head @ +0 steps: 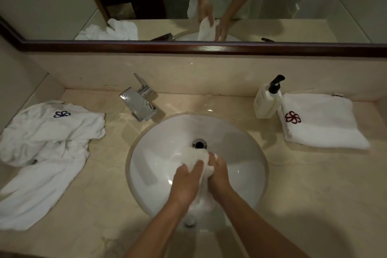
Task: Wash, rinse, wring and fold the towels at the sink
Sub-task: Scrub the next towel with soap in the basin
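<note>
One towel (199,158) is in our hands right now, bunched up over the middle of the sink (240,138), just below the drain hole (199,144). Our left hand (185,182) lies on it with the fingers reaching forward over the cloth. Our right hand (218,176) curls around the bunch and grips it from the side. Both hands are pressed close together with the towel between them. We think we are rubbing or squeezing it, so this one is in the middle of its wash or its wring. We cannot tell which, and we see no water coming from the tap (139,103) at 10 o'clock from the sink.

At 3 o'clock, on the counter (293,184), lies a folded towel (322,121) with a red flower mark. It is flat and neat, so we judge that one is finished. The soap bottle (267,101) stands just beside it, touching its left edge.

At 9 o'clock lies a crumpled pile of towels (48,146), one with a blue flower mark. They are not folded. We cannot tell if they are washed yet, or how many there are.

So we guess the job is partly done: one towel looks ready, one is in our hands, and the pile on the left is not folded yet.
</note>
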Action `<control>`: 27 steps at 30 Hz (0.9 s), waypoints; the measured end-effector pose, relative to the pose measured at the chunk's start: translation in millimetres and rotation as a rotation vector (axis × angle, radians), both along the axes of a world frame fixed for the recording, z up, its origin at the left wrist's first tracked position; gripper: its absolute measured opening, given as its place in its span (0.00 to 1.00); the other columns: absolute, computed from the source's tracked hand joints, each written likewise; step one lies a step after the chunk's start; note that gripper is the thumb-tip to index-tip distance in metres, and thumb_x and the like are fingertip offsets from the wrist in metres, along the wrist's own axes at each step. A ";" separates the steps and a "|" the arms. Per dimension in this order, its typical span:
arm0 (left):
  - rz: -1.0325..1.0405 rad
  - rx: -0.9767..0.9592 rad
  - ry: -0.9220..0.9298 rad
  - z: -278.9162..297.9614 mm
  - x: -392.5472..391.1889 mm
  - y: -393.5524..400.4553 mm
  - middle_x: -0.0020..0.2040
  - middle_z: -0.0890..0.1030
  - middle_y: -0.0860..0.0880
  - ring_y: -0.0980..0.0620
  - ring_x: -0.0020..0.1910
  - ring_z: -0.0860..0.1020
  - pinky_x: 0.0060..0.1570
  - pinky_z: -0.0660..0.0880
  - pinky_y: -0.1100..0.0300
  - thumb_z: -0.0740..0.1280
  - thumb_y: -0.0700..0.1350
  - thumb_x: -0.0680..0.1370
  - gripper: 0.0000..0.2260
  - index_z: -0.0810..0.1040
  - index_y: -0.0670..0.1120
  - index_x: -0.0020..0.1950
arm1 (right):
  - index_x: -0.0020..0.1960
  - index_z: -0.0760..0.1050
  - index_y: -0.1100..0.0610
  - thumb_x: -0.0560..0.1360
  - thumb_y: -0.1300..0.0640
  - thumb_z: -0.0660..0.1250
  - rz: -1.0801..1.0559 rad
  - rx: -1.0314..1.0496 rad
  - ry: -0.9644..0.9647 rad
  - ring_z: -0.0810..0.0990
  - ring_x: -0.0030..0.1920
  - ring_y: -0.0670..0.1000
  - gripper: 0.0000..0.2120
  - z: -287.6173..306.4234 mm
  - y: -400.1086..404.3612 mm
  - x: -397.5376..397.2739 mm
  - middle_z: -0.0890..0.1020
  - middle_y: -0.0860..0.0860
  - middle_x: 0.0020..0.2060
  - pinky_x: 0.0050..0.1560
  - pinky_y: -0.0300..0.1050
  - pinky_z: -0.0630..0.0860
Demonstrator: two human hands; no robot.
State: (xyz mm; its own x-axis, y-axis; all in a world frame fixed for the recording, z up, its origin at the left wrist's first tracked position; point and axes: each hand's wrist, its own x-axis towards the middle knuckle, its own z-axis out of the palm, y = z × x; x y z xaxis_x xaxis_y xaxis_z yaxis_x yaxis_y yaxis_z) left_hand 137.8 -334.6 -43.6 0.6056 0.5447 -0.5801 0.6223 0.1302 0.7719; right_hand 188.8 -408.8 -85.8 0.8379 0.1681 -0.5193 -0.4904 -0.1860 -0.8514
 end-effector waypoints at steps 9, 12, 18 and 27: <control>-0.226 0.088 0.104 -9.7 -1.6 23.9 0.62 0.80 0.47 0.47 0.57 0.79 0.59 0.74 0.55 0.54 0.71 0.75 0.36 0.75 0.46 0.69 | 0.37 0.75 0.52 0.80 0.50 0.57 0.013 -0.075 -0.059 0.79 0.40 0.55 0.15 9.7 28.0 28.6 0.78 0.50 0.33 0.45 0.50 0.75; -0.053 -0.008 0.146 -21.4 -4.3 58.8 0.60 0.80 0.46 0.46 0.55 0.80 0.59 0.76 0.52 0.61 0.68 0.72 0.35 0.75 0.43 0.67 | 0.43 0.79 0.59 0.83 0.51 0.60 0.019 0.118 0.130 0.83 0.36 0.52 0.16 11.9 25.1 6.4 0.83 0.52 0.34 0.37 0.42 0.78; 0.144 -0.251 0.024 -38.5 -40.5 100.9 0.51 0.82 0.33 0.37 0.48 0.82 0.47 0.78 0.49 0.63 0.35 0.75 0.11 0.80 0.38 0.55 | 0.48 0.80 0.60 0.72 0.46 0.72 -0.403 0.817 0.747 0.80 0.40 0.45 0.16 -45.0 -44.6 -13.1 0.84 0.56 0.43 0.43 0.56 0.83; 0.124 -0.750 -0.012 -23.3 -45.3 85.6 0.43 0.85 0.55 0.62 0.41 0.83 0.41 0.78 0.68 0.52 0.35 0.85 0.21 0.80 0.55 0.54 | 0.56 0.84 0.60 0.83 0.62 0.57 -0.290 0.534 0.544 0.85 0.53 0.55 0.16 -42.9 -38.0 -56.3 0.86 0.60 0.51 0.55 0.51 0.81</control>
State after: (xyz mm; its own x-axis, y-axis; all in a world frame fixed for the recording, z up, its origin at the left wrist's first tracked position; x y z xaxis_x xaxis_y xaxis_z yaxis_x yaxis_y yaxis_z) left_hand 92.5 -249.0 -66.9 0.5740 0.0716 -0.8157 0.5613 0.6909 0.4556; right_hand 132.5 -446.8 -128.7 0.5395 0.3234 -0.7774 -0.8273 0.3755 -0.4178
